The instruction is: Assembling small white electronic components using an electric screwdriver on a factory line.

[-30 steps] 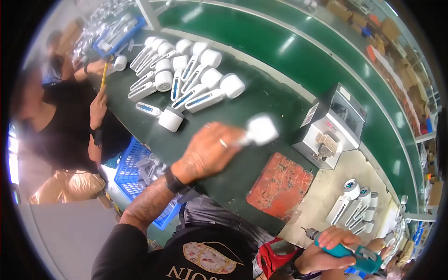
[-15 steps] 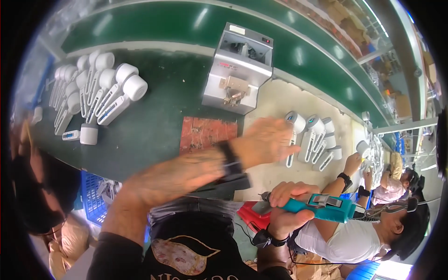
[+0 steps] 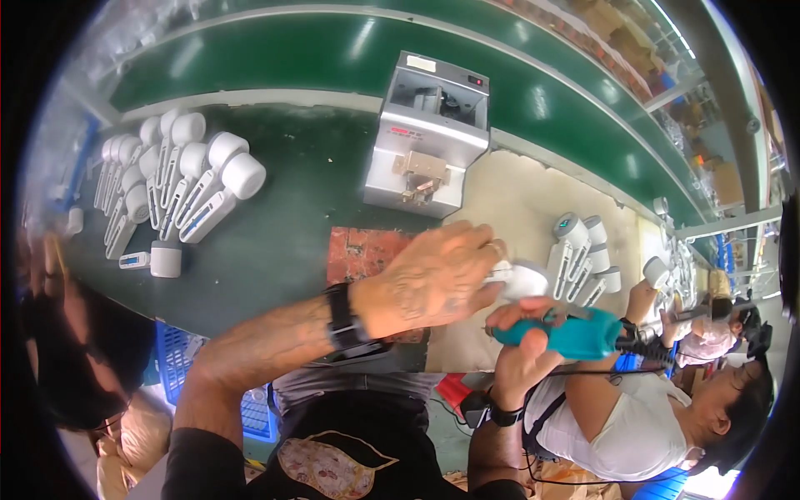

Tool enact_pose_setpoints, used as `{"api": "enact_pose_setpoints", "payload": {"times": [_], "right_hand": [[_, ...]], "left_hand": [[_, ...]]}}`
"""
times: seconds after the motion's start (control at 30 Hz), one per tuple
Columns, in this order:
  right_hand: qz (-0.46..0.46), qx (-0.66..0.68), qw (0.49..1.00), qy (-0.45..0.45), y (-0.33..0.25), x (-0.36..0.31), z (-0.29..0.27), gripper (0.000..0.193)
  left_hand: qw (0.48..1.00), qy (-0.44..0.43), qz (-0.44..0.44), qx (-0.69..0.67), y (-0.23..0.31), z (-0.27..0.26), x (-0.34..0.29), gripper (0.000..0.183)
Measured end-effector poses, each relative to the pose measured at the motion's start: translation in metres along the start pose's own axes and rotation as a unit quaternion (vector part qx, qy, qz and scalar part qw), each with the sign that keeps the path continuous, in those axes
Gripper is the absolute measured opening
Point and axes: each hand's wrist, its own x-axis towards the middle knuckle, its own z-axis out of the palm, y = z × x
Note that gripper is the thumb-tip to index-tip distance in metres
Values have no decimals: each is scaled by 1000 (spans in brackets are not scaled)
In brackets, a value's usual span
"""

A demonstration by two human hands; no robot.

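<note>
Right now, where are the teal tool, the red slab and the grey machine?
Teal tool [image 3: 577, 337]: head view, its body.
Red slab [image 3: 358, 253]: head view, its top.
Grey machine [image 3: 443, 142]: head view, front panel.

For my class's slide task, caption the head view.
Left hand gripping a white device; right hand holding a teal corded tool.
</note>
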Motion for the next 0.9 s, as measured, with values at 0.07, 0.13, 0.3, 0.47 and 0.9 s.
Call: {"api": "enact_pose_setpoints", "payload": {"times": [0.07, 0.13, 0.3, 0.47, 0.9], "right_hand": [[0, -33, 999, -22, 10, 11, 10, 70], [6, -25, 999, -25, 6, 16, 19, 69], [1, -9, 1000, 8, -9, 25, 42, 70], [1, 101, 994, -36, -26, 36, 59, 71], [2, 118, 988, -103, -16, 48, 102, 72]], "left_hand": [[994, 51, 47, 86, -8, -20, -23, 32], [998, -4, 10, 56, -15, -36, -38, 31], [1000, -12, 9, 12, -34, -43, -59, 28], [998, 42, 15, 36, -37, -37, -68, 31], [999, 20, -1, 26, -43, -43, -69, 30]]}}
